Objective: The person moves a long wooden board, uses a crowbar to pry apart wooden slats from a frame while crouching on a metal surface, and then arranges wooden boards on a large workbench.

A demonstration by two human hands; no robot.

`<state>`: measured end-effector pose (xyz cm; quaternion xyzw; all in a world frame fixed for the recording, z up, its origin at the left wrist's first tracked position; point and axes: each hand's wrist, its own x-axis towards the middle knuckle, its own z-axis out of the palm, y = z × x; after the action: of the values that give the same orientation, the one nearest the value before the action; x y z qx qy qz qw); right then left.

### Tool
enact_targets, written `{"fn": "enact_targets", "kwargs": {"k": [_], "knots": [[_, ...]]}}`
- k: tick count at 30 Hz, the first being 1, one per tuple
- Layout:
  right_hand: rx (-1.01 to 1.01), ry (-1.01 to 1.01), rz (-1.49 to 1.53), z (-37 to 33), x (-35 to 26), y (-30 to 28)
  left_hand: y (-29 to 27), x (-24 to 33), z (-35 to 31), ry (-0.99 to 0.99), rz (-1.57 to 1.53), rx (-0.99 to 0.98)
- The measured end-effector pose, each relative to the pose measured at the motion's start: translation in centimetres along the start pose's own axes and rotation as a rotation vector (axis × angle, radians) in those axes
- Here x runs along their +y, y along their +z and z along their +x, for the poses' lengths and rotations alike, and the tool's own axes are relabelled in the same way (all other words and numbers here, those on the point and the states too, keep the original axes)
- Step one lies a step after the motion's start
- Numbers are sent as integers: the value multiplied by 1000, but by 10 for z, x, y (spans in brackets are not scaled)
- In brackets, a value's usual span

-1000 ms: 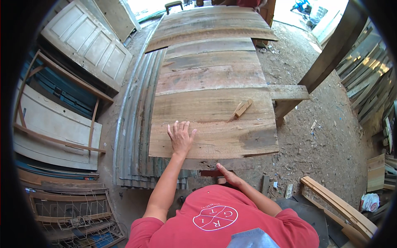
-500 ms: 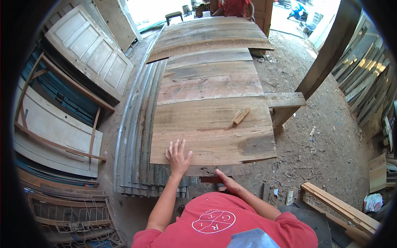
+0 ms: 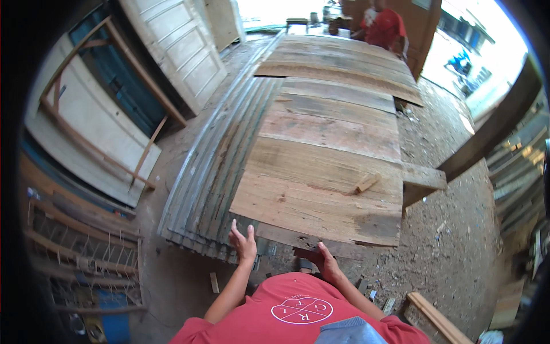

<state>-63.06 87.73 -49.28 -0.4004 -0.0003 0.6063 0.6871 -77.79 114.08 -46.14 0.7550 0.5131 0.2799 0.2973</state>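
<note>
Several wide planks lie side by side in front of me as a wooden panel point(image 3: 321, 155), with a narrow dark plank point(image 3: 286, 235) along its near edge. My left hand point(image 3: 245, 245) is beside the panel's near left corner, thumb and fingers apart, holding nothing that I can see. At the middle of the near edge, my right hand point(image 3: 329, 264) grips the narrow plank, thumb on top and the other fingers hidden below. A small wooden block point(image 3: 367, 183) rests on the panel toward its right side.
Corrugated metal sheets point(image 3: 206, 172) are stacked left of the panel. Doors point(image 3: 180, 46) and frames lean along the left wall. A slanted wooden post point(image 3: 487, 132) stands at the right. Beyond the far planks point(image 3: 344, 57) is a person in red point(image 3: 385, 28).
My left hand has come off the panel's top to its near left corner. My right hand stays at the near edge. The view has turned left, and the far person stands more upright.
</note>
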Motion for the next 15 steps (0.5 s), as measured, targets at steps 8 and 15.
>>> {"fn": "enact_targets", "kwargs": {"k": [8,15], "knots": [[134,-100,21,-9,-12,57,-13,-33,14,-579,-663,-210],[419,-209,116,6,1,62,6,-24,-44,-954,-1166,-1238]]}}
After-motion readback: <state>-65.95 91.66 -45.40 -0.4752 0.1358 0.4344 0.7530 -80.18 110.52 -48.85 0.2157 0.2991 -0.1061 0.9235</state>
